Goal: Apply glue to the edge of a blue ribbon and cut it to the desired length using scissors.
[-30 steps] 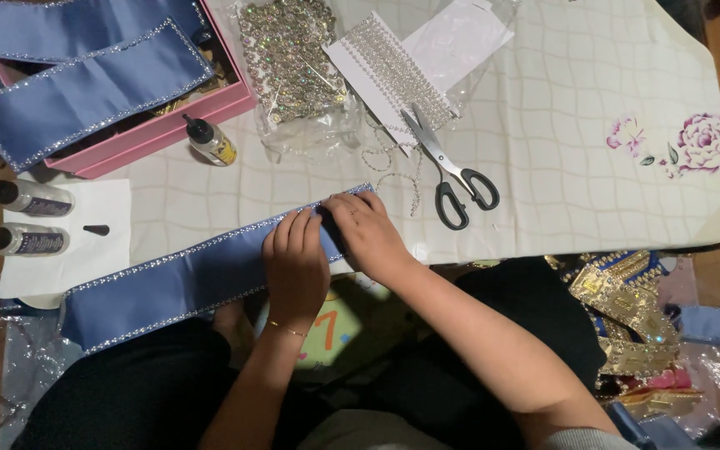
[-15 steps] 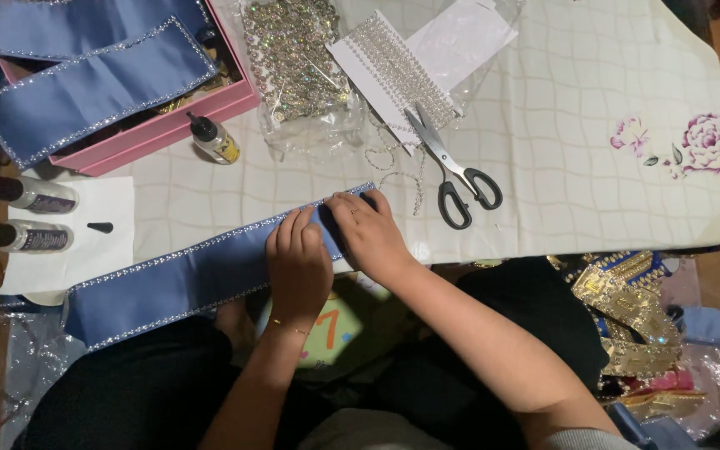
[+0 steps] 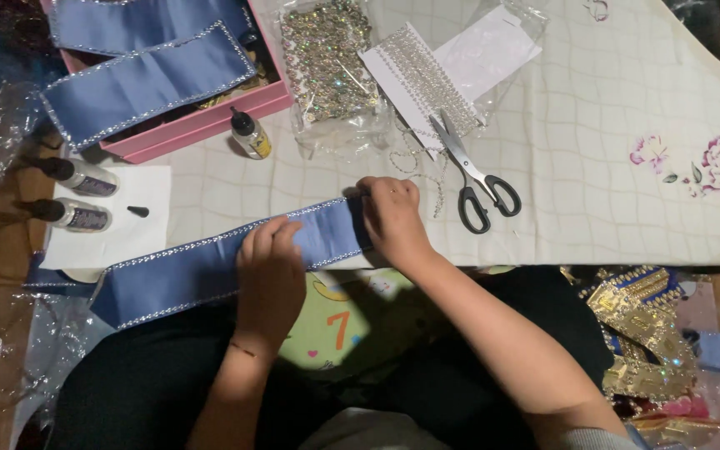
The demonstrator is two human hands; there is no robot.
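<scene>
We are pressing a long blue satin ribbon edged with small silver stones (image 3: 202, 271) flat along the near edge of the cream quilted tabletop (image 3: 593, 192), its left part drooping off toward our lap. Our left hand (image 3: 270, 271) is lying palm-down on the middle of the band, fingers spread and not clenched; our right hand (image 3: 389, 218) is bearing down on the ribbon's right end, fingertips curled onto the trim, pinning rather than gripping.

As we judge it, the hanging left end could be dragging the band sideways if either hand is easing off, pulling the stone edging crooked. If adhesive is wet under the trim, our fingers could be smearing it onto the satin.

Just right of our right hand, a loose strand of clear stones (image 3: 427, 179) is trailing near black-handled scissors (image 3: 472, 171); a sleeve could be snagging it. The small yellow-labelled glue bottle (image 3: 249, 133) standing beside the pink box (image 3: 202, 125) looks easy to tip, and the two dark-capped tubes (image 3: 72, 196) on white paper (image 3: 118, 242) could be rolling.
</scene>
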